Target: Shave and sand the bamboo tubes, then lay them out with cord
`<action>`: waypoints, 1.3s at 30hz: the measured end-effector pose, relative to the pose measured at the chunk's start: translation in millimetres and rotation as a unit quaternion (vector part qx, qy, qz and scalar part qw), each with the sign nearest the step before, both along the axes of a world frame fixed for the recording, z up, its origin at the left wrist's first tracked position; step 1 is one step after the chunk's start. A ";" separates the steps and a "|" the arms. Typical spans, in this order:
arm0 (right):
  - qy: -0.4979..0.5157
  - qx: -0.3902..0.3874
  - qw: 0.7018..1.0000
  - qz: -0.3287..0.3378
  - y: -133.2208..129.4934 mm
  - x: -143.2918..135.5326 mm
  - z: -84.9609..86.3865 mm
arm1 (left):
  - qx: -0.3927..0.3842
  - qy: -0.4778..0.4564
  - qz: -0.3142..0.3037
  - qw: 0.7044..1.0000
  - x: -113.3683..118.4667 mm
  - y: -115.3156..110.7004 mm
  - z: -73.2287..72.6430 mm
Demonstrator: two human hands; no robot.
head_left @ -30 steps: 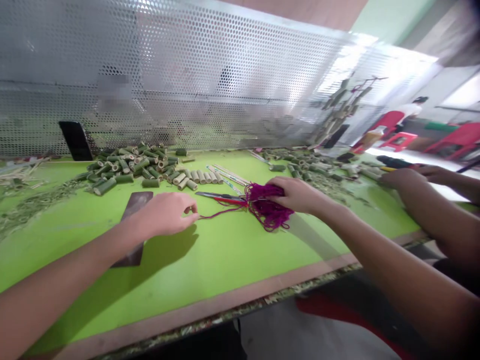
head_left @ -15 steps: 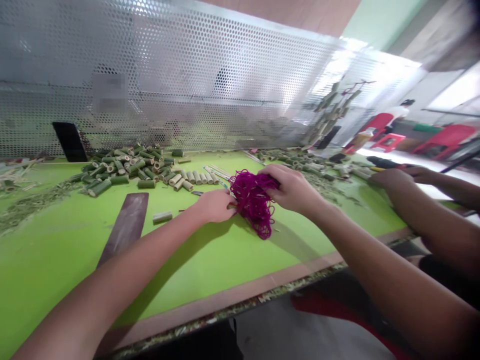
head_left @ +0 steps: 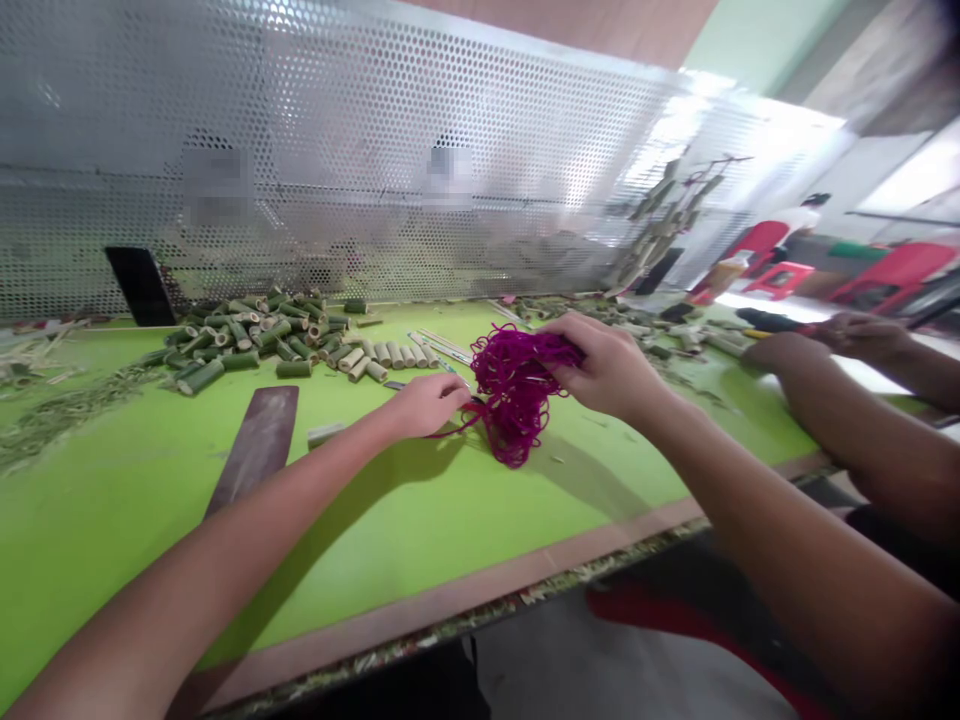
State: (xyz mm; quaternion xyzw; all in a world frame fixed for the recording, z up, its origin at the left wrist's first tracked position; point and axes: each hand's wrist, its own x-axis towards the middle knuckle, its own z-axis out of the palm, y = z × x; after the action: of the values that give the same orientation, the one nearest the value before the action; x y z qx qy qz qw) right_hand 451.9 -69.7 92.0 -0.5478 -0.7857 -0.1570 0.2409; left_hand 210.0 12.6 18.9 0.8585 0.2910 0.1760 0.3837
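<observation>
A tangled bundle of magenta cord (head_left: 514,395) hangs just above the green tabletop. My right hand (head_left: 600,362) is closed around its upper right part. At the bundle's left side, my left hand (head_left: 429,403) has its fingers drawn together; what lies between them is too small to make out. A reddish strand (head_left: 454,432) runs beneath those fingertips toward the bundle, beside a small dark and red piece. Behind the left hand stands a row of short pale bamboo tubes (head_left: 397,355). A single bamboo tube (head_left: 324,435) lies next to my left forearm.
Many green bamboo pieces (head_left: 255,330) are heaped at the back left, near a black phone-like slab (head_left: 140,285). A dark flat board (head_left: 259,435) lies left of my arm. Perforated metal sheeting (head_left: 360,150) borders the back. Another person's hands (head_left: 862,335) work at the right.
My right hand has lifted slightly and moved right with the cord bundle. My left hand has drawn a little apart from the bundle, and a strand now shows below it.
</observation>
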 end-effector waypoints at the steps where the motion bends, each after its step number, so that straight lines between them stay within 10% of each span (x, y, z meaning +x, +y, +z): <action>1: 0.002 -0.001 1.000 -0.002 -0.2 -1.3 0.7 | -0.003 -0.012 -0.004 1.000 1.1 -1.7 0.3; 17: -0.009 -0.053 0.997 -0.057 -6.3 2.3 7.0 | -0.046 -0.095 0.015 0.994 -19.3 4.5 14.8; 39: -0.171 -0.107 0.959 -0.199 28.5 75.4 -36.9 | -0.199 -0.363 0.148 0.898 -149.6 30.9 115.8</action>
State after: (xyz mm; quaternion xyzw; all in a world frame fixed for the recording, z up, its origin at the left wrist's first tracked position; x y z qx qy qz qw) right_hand 527.3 -41.2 55.1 -0.6809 -0.7022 -0.2079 0.0064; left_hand 60.4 43.4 134.7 0.5879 0.2844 0.4682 0.5952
